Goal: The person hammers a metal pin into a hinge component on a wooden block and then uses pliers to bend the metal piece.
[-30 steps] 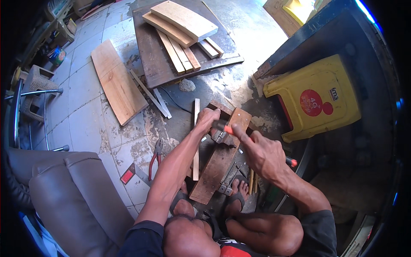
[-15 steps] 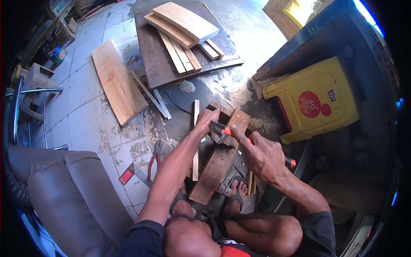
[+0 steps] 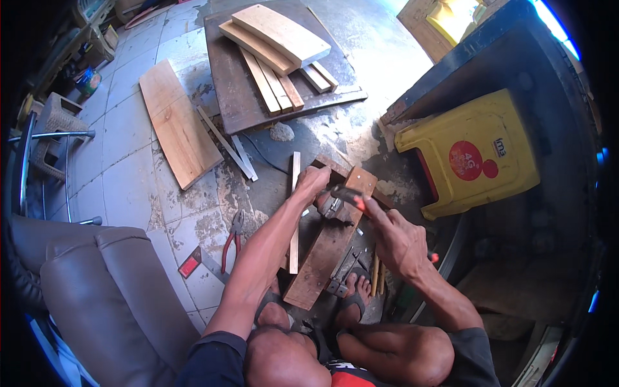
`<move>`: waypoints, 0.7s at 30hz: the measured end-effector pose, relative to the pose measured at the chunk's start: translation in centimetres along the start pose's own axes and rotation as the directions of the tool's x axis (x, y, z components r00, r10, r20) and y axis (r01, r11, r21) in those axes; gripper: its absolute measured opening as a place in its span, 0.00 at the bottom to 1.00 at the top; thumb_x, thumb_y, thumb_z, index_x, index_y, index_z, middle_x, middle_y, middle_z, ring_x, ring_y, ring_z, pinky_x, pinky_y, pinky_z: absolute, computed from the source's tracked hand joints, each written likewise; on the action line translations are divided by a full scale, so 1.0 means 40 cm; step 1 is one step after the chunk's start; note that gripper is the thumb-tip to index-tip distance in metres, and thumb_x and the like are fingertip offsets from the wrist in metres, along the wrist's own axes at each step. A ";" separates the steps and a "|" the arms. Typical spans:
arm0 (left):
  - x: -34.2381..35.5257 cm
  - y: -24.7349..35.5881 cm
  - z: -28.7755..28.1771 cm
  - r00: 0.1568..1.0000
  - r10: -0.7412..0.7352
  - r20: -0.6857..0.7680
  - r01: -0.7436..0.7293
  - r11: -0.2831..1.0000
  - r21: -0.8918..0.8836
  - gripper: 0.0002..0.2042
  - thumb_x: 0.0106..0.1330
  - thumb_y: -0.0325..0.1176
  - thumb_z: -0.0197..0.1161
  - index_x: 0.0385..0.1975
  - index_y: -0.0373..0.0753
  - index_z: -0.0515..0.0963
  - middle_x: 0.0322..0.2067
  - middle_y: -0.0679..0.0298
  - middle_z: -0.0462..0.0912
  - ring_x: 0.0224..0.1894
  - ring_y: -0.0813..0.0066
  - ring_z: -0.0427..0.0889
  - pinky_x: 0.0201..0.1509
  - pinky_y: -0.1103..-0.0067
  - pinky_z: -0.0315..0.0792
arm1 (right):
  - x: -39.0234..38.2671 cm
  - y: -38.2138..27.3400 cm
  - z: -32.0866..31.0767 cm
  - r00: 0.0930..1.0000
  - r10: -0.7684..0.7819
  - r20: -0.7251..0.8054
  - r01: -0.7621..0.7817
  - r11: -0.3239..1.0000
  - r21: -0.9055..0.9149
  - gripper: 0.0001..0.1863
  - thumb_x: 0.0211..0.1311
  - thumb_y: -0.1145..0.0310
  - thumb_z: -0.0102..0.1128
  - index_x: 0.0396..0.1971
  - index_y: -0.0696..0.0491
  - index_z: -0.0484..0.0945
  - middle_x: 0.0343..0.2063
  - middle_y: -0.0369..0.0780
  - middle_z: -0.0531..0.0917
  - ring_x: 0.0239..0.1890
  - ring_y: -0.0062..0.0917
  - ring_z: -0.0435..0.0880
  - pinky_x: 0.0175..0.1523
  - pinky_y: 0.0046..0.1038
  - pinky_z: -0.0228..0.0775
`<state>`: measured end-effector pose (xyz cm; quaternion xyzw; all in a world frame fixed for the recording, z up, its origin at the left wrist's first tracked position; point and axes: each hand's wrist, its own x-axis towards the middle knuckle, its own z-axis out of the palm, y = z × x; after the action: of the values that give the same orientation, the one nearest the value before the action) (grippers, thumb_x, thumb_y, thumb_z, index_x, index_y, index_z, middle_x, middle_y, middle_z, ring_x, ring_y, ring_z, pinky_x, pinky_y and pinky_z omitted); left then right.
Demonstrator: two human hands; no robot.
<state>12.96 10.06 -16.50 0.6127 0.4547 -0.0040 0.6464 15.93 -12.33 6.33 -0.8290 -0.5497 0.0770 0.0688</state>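
Low in the middle of the frame, the long brown board (image 3: 325, 248) runs from just before the person's foot (image 3: 351, 302) up toward the centre, where the right hand (image 3: 396, 240) keeps its fingers pressed together around a dark, orange-marked tool (image 3: 347, 195) that has crept slightly leftward across the board's top end, so the work there seems to be continuing, not finishing. Just left of it the left hand (image 3: 314, 182) stays closed on the board's upper edge beside a small metal piece (image 3: 332, 206), while the yellow plastic stool (image 3: 474, 151) at the right and stacked planks (image 3: 277, 42) at the top lie unmoved.
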 end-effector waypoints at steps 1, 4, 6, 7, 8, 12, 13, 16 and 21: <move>-0.004 0.012 0.011 0.999 0.015 0.040 -0.014 1.000 -0.021 0.20 0.67 0.47 0.59 0.24 0.32 0.81 0.20 0.62 0.77 0.23 0.70 0.75 0.29 0.69 0.65 | -0.025 0.013 0.026 0.998 -0.010 -0.069 0.012 1.000 0.024 0.35 0.66 0.71 0.61 0.73 0.35 0.67 0.28 0.40 0.78 0.25 0.36 0.84 0.26 0.40 0.75; -0.017 0.033 0.021 0.999 0.006 0.031 -0.004 0.999 -0.044 0.19 0.67 0.45 0.60 0.23 0.33 0.80 0.20 0.63 0.77 0.23 0.71 0.73 0.29 0.70 0.64 | -0.055 0.049 0.118 0.990 -0.045 -0.134 0.044 0.999 -0.007 0.32 0.66 0.69 0.65 0.70 0.39 0.71 0.26 0.39 0.77 0.22 0.33 0.81 0.22 0.38 0.71; -0.011 0.032 0.003 1.000 -0.010 0.008 0.010 1.000 -0.028 0.19 0.66 0.45 0.60 0.23 0.34 0.80 0.20 0.63 0.77 0.23 0.72 0.73 0.29 0.71 0.63 | -0.057 0.042 0.131 0.987 -0.016 -0.158 0.023 0.999 0.041 0.31 0.67 0.69 0.65 0.70 0.41 0.72 0.25 0.39 0.75 0.20 0.34 0.79 0.21 0.38 0.71; -0.016 0.034 0.008 0.999 -0.024 0.023 0.025 0.999 -0.028 0.19 0.66 0.45 0.60 0.23 0.34 0.80 0.20 0.63 0.77 0.23 0.72 0.73 0.29 0.71 0.63 | -0.067 0.042 0.133 0.988 0.009 -0.157 0.000 0.998 0.060 0.31 0.67 0.69 0.65 0.70 0.41 0.72 0.25 0.39 0.74 0.20 0.34 0.78 0.21 0.38 0.71; -0.023 0.036 0.014 0.999 -0.038 0.037 0.039 0.999 -0.027 0.18 0.66 0.45 0.60 0.23 0.34 0.80 0.20 0.63 0.77 0.22 0.73 0.72 0.29 0.72 0.63 | -0.069 0.042 0.141 0.970 0.013 -0.244 0.013 0.994 0.106 0.29 0.67 0.69 0.64 0.69 0.41 0.73 0.25 0.40 0.75 0.20 0.35 0.78 0.22 0.39 0.71; -0.029 0.035 0.006 0.999 -0.017 0.050 0.021 0.997 -0.073 0.18 0.66 0.44 0.60 0.21 0.36 0.78 0.18 0.67 0.74 0.21 0.76 0.70 0.28 0.73 0.61 | -0.093 0.054 0.228 0.978 0.056 -0.199 -0.034 0.993 0.113 0.28 0.66 0.70 0.66 0.67 0.43 0.74 0.25 0.42 0.74 0.20 0.38 0.78 0.22 0.40 0.71; -0.033 0.040 0.007 0.999 -0.020 0.040 0.022 0.999 -0.047 0.18 0.66 0.44 0.60 0.21 0.36 0.78 0.18 0.67 0.73 0.21 0.76 0.70 0.28 0.73 0.61 | -0.093 0.055 0.223 0.969 0.068 -0.238 -0.027 0.985 0.172 0.28 0.67 0.70 0.65 0.67 0.43 0.74 0.25 0.42 0.74 0.21 0.39 0.78 0.22 0.41 0.71; -0.036 0.048 0.015 0.999 -0.024 0.047 0.025 1.000 -0.017 0.18 0.67 0.44 0.60 0.21 0.37 0.78 0.17 0.68 0.72 0.21 0.76 0.69 0.28 0.73 0.61 | -0.097 0.066 0.222 0.941 0.125 -0.314 -0.024 0.951 0.308 0.29 0.68 0.70 0.64 0.69 0.43 0.72 0.26 0.43 0.75 0.22 0.42 0.80 0.24 0.44 0.72; -0.012 0.019 -0.001 0.998 -0.011 0.062 0.014 0.999 -0.040 0.19 0.68 0.45 0.60 0.20 0.37 0.77 0.16 0.69 0.71 0.20 0.77 0.68 0.27 0.73 0.60 | -0.090 0.046 0.228 0.959 0.121 -0.256 -0.029 0.941 0.338 0.28 0.70 0.69 0.62 0.69 0.44 0.70 0.26 0.45 0.77 0.23 0.44 0.81 0.27 0.47 0.74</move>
<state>13.08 10.02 -15.59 0.5963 0.4385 -0.0178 0.6722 14.34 -16.10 -2.76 -0.8288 -0.4820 0.0558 0.2789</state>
